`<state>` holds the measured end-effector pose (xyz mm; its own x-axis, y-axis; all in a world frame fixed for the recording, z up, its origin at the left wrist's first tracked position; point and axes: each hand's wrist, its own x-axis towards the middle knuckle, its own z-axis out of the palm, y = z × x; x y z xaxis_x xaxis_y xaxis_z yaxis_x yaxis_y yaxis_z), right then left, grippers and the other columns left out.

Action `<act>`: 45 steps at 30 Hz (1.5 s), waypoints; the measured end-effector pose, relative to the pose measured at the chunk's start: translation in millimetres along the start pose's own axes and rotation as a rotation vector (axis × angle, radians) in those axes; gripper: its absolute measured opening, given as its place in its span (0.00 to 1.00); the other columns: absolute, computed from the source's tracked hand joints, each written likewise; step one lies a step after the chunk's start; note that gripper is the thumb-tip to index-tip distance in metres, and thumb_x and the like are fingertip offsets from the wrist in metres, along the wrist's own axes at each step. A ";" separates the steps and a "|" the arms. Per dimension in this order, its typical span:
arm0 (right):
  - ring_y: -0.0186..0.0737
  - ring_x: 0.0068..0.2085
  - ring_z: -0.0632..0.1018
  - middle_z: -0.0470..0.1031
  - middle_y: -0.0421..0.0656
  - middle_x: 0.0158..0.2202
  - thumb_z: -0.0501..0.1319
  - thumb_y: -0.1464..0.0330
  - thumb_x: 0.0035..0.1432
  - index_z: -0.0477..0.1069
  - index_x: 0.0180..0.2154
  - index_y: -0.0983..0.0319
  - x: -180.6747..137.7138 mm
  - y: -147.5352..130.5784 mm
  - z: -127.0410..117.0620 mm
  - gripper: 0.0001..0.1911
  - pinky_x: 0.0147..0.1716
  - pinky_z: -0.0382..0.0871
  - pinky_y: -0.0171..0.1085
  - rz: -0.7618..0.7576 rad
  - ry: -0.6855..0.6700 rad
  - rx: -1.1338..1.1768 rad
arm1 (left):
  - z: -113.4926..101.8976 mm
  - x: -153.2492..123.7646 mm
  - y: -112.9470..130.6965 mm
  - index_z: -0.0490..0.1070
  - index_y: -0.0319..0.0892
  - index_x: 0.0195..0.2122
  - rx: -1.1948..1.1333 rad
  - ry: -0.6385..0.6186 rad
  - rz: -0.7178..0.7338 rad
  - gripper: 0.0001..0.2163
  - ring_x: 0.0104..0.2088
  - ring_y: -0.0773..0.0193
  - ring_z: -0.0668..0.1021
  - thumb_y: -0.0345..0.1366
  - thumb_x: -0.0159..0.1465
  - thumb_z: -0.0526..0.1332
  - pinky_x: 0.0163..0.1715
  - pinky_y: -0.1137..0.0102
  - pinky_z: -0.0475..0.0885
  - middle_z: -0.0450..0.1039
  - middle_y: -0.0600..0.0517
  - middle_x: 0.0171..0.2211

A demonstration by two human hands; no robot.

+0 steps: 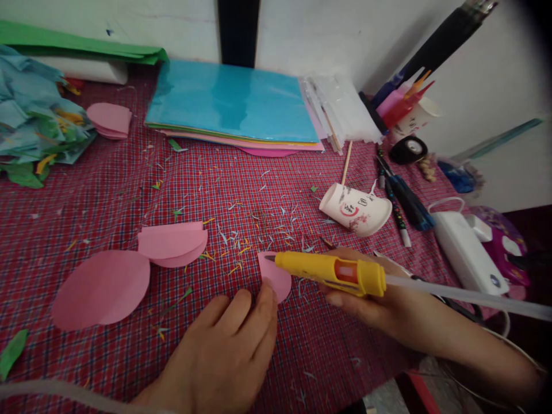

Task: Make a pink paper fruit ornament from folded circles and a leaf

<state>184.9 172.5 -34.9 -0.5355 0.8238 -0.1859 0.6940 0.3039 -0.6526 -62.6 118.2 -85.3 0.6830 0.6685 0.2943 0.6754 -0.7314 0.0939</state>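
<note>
We rest our left hand (226,345) palm down and slightly arched, its grip loose, with fingertips upon a small pink paper piece (278,284), rounded below and pointed above. This piece lies on the red checked cloth (172,175). Our right hand (379,313) comes from the side, its grip closed around a smooth yellow glue gun (308,265). The dark conical tip is at the paper's upper edge; we cannot tell if they touch. A translucent rod (457,295) extends behind.

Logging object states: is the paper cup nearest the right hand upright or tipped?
Tipped. The paper cup lies on its side on the checked tablecloth, its printed wall turned toward the camera.
</note>
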 end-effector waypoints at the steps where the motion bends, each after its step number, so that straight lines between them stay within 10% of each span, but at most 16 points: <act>1: 0.39 0.39 0.78 0.77 0.44 0.42 0.59 0.63 0.61 0.67 0.47 0.58 -2.5 1.4 0.3 0.13 0.36 0.73 0.34 0.008 0.008 -0.003 | 0.1 -0.1 0.1 0.73 0.40 0.45 0.002 0.003 -0.002 0.17 0.39 0.57 0.69 0.25 0.63 0.48 0.33 0.63 0.63 0.74 0.48 0.48; 45: 0.40 0.41 0.78 0.76 0.44 0.43 0.59 0.63 0.61 0.67 0.49 0.58 -0.8 -3.8 4.7 0.14 0.40 0.73 0.36 0.000 0.006 0.048 | -11.2 -2.8 13.3 0.76 0.40 0.39 -0.058 -0.125 0.037 0.13 0.28 0.64 0.71 0.29 0.58 0.54 0.23 0.72 0.67 0.78 0.43 0.44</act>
<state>180.5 168.5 -35.7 -0.5324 0.8268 -0.1812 0.6702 0.2810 -0.6869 -58.7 105.1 -74.3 0.7393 0.6495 0.1778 0.6340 -0.7603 0.1414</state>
